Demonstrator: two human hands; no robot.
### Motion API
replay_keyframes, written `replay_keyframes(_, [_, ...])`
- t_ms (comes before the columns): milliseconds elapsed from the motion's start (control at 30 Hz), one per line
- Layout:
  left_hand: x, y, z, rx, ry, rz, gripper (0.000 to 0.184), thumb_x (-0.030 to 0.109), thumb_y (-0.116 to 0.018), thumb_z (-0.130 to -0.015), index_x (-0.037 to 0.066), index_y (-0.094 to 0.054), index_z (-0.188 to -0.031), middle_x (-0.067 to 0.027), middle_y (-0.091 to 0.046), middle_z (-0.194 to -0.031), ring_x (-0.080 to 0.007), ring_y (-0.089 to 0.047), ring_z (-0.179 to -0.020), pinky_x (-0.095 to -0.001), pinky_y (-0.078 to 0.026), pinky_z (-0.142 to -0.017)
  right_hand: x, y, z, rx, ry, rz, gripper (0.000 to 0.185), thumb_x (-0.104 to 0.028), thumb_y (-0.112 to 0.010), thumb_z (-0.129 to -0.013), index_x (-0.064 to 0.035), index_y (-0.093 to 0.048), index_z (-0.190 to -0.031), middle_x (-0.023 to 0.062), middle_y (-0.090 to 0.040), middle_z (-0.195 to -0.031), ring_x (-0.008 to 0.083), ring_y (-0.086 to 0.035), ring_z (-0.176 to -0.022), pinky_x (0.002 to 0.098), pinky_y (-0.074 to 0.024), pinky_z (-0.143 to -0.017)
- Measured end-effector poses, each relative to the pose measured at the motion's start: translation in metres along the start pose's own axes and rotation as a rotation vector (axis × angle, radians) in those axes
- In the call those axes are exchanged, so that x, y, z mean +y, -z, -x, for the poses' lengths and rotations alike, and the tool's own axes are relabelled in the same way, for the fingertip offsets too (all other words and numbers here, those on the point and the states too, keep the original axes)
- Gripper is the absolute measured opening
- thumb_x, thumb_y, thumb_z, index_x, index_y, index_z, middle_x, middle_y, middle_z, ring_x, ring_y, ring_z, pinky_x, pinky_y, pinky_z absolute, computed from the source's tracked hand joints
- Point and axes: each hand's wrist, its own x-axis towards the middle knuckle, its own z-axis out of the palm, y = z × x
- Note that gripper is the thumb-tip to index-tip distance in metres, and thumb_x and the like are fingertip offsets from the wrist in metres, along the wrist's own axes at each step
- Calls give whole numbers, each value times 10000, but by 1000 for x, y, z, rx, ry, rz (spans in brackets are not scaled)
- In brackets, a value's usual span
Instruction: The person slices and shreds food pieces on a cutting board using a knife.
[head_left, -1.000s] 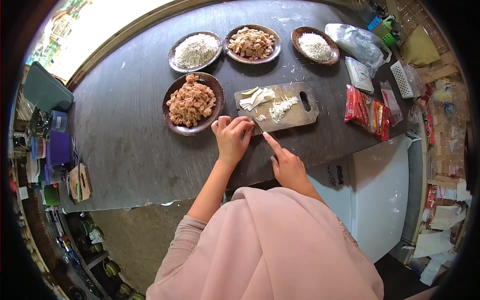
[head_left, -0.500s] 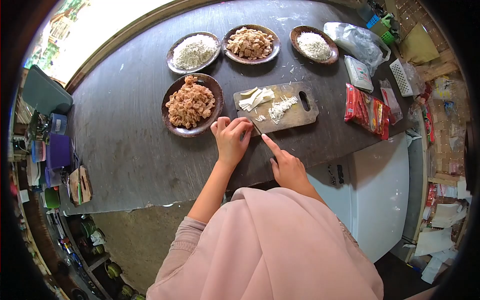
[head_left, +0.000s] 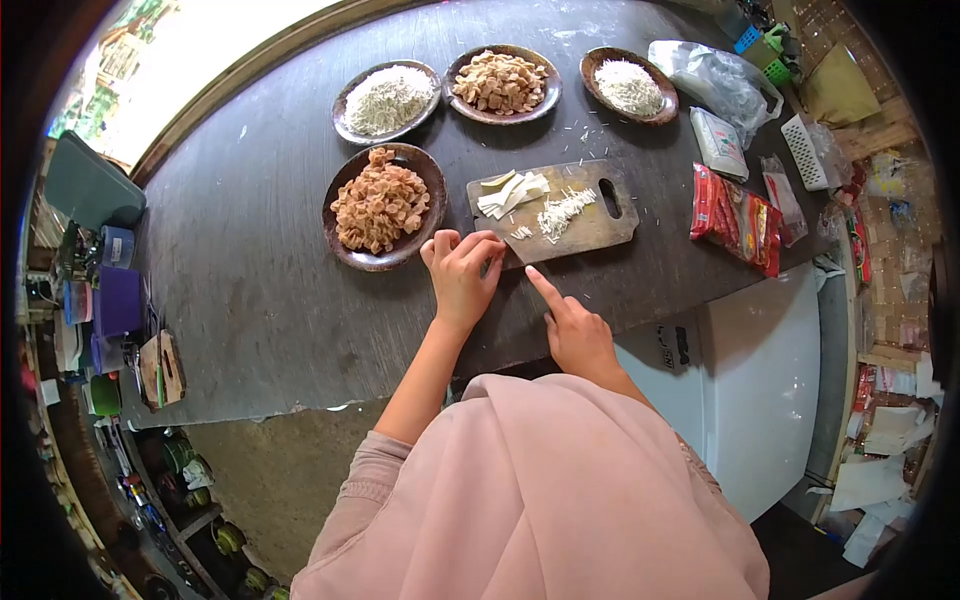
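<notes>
A wooden cutting board (head_left: 590, 232) with a handle hole lies in front of me. On it are flat white strips (head_left: 514, 195) and a small heap of thin white slivers (head_left: 562, 214), with a few more slivers near the front. My left hand (head_left: 463, 268) is closed at the board's near left corner, fingertips bent down; what they pinch is hidden. Beside it, my right hand (head_left: 577, 332) is closed around a knife (head_left: 516, 257), index finger stretched along it. Only a thin dark part of the blade shows, slanting towards the left fingertips.
Left of the board stands a bowl of brown curled chips (head_left: 383, 207). Further back are a bowl of white shreds (head_left: 388, 100), a bowl of tan pieces (head_left: 502, 83) and a smaller white-filled bowl (head_left: 628, 88). Red packets (head_left: 735, 220) and a plastic bag (head_left: 715, 85) lie right.
Both hands stay almost in place by the board's near left corner. The right hand and knife have shifted very slightly; the heaps look the same.
</notes>
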Motion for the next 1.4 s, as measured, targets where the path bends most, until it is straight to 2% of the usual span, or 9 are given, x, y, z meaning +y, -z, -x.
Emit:
replay_keyframes(167, [1, 0, -1, 2, -5, 5, 141, 147, -812, -761, 188, -752, -882, 105, -738, -1010, -198, -519, -939, -370, -331, -904, 2, 0, -8, 39, 28, -35, 771, -94, -592, -949, -361, -284, -1603, 170, -603, -825, 397, -671, -701, 522, -559, -676])
replay_keyframes(733, [1, 0, -1, 5, -5, 2, 125, 143, -799, -755, 172, -720, -848, 101, -715, -1000, -205, -521, -946, -379, -334, -906, -7, 10, -4, -58, -20, -50, 782, -93, -605, -940, -367, -286, -1600, 173, -613, -821, 417, -681, -742, 541, -559, -704])
replay_keyframes(1033, [1, 0, 0, -5, 10, 8, 128, 139, -799, -754, 175, -726, -853, 106, -718, -1012, -206, -524, -949, -382, -334, -907, -2, 4, -16, -17, 32, -47, 789, -78, -600, -933, -367, -289, -1599, 174, -613, -815, 419, -683, -725, 541, -561, -692])
replay_keyframes(1400, [1, -1, 0, 7, 12, 4, 138, 145, -805, -753, 182, -734, -865, 102, -722, -1005, -207, -526, -946, -380, -334, -903, -3, 2, -6, -19, -9, -53, 786, -85, -603, -939, -357, -284, -1603, 179, -618, -843, 418, -674, -712, 543, -555, -680])
